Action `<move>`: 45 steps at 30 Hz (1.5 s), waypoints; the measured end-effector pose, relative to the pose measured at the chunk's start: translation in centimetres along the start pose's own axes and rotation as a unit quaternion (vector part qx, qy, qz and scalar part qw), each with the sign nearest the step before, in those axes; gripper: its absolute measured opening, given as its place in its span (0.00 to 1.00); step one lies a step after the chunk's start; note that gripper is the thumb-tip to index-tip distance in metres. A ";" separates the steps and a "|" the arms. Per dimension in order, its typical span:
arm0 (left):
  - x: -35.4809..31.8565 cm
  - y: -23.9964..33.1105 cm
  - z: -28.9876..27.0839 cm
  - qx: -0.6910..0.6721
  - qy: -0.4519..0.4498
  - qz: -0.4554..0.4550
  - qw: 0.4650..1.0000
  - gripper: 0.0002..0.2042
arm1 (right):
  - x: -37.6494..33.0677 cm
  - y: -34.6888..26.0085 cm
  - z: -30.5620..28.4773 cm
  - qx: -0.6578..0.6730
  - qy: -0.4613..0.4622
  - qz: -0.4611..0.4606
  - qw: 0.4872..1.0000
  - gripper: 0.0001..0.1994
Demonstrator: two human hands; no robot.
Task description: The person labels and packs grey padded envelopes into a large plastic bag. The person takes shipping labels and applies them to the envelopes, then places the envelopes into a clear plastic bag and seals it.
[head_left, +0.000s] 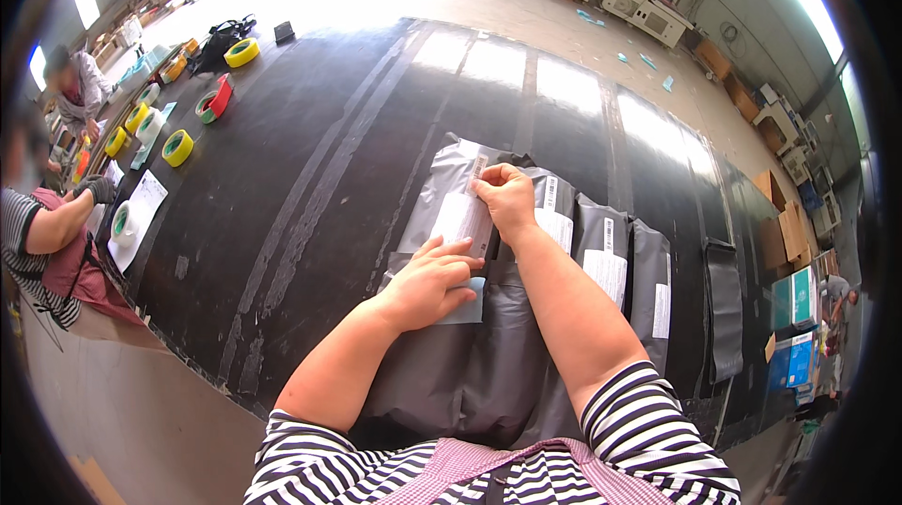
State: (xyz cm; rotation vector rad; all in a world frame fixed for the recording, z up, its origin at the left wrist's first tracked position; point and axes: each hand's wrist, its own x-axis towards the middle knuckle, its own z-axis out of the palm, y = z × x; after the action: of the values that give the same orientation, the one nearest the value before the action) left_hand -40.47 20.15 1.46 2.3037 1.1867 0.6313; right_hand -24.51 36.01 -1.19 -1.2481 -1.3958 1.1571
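Now both hands (427,284) on grey mailer (442,204).

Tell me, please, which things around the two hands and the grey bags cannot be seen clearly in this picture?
Head view only:
- Print on the white label: too small and bent by the fisheye.
- Part of the label under the right hand: covered by its fingers.
- What lies beneath the left hand: hidden by the palm.
- Near end of the grey bags: hidden by the forearms and the striped shirt.
- Contents of the bags: opaque plastic.
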 end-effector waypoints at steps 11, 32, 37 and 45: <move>-0.1 -0.2 0.1 -0.023 0.020 0.004 1.000 0.07 | -0.4 -0.6 -0.3 -0.147 -0.042 -0.085 0.985 0.14; 0.0 0.4 0.8 -0.015 0.020 -0.003 1.000 0.09 | -0.5 -1.3 0.2 -0.275 0.027 -0.001 0.961 0.52; 0.4 1.0 1.1 -0.005 0.025 0.003 1.000 0.09 | -3.8 -2.4 -2.8 -0.113 0.001 -0.012 0.993 0.56; 1.5 11.3 2.5 -0.220 0.201 -0.043 0.954 0.08 | -24.6 -7.3 -11.5 0.130 -0.125 0.027 0.983 0.22</move>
State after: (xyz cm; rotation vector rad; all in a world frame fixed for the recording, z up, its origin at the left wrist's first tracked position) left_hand -31.24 15.09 6.46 1.7885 1.1625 1.2363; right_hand -12.35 11.94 6.75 -0.9858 -1.3429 1.5234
